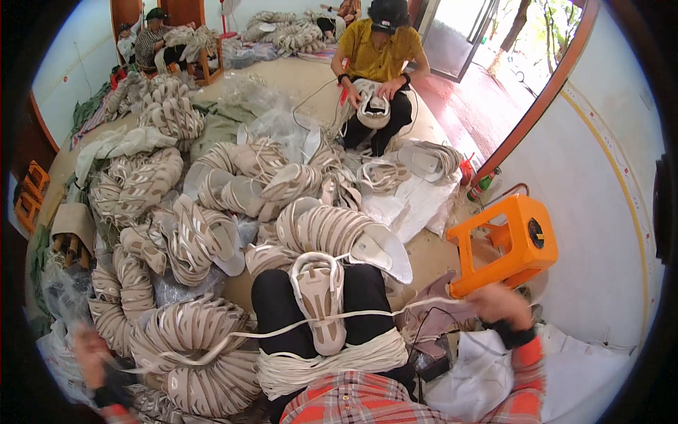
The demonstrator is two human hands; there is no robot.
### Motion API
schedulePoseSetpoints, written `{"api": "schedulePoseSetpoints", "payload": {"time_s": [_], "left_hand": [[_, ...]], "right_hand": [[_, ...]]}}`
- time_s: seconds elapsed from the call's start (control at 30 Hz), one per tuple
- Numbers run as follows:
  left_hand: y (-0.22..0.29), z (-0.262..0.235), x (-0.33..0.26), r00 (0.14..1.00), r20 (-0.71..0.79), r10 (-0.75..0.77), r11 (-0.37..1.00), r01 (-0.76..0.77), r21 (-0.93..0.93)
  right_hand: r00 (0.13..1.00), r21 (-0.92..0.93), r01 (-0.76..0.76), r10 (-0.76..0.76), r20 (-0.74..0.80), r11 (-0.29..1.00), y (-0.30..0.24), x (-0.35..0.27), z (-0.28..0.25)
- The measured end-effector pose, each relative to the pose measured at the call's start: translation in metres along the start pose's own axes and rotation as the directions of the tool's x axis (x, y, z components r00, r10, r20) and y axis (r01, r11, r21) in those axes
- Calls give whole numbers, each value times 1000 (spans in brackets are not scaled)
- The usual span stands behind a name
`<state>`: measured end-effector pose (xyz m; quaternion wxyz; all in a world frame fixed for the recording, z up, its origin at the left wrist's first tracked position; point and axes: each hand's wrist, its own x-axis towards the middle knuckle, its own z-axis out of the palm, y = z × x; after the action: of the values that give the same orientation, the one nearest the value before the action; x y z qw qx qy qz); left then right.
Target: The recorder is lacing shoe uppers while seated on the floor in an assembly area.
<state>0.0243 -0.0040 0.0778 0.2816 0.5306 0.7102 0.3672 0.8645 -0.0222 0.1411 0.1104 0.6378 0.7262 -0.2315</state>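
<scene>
A beige shoe upper [317, 290] lies on my black-trousered thighs, its narrow end toward me. One long off-white shoelace [282, 330] passes across it, drawn out wide to both sides. At the far right end of the lace is my right hand [500, 305], closed on it and blurred by motion. My left hand [90, 353], out at the lower left and also blurred, has the other end of the lace; its fingers show poorly. Across my lap rests a thick bundle of off-white laces [332, 364].
Stacked beige shoe uppers [198, 353] pile up left and ahead. An orange stool [505, 240] stands at right, near a white sack [473, 374]. Opposite, a person in a yellow shirt [381, 53] handles another shoe upper [373, 106]. More people sit at the back left.
</scene>
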Motion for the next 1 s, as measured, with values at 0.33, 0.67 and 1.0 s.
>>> {"api": "schedulePoseSetpoints", "payload": {"time_s": [0.33, 0.67, 1.0], "left_hand": [[234, 364, -100, 710, 699, 81, 515, 571, -639], [199, 380, -101, 920, 371, 127, 979, -56, -196], [156, 373, -116, 908, 418, -26, 993, -25, 117]], "right_hand": [[800, 560, 587, -527, -288, 585, -214, 84, 35], [899, 829, 63, -328, -289, -556, -146, 66, 31], [890, 453, 313, 91, -446, -835, -129, 88, 31]]}}
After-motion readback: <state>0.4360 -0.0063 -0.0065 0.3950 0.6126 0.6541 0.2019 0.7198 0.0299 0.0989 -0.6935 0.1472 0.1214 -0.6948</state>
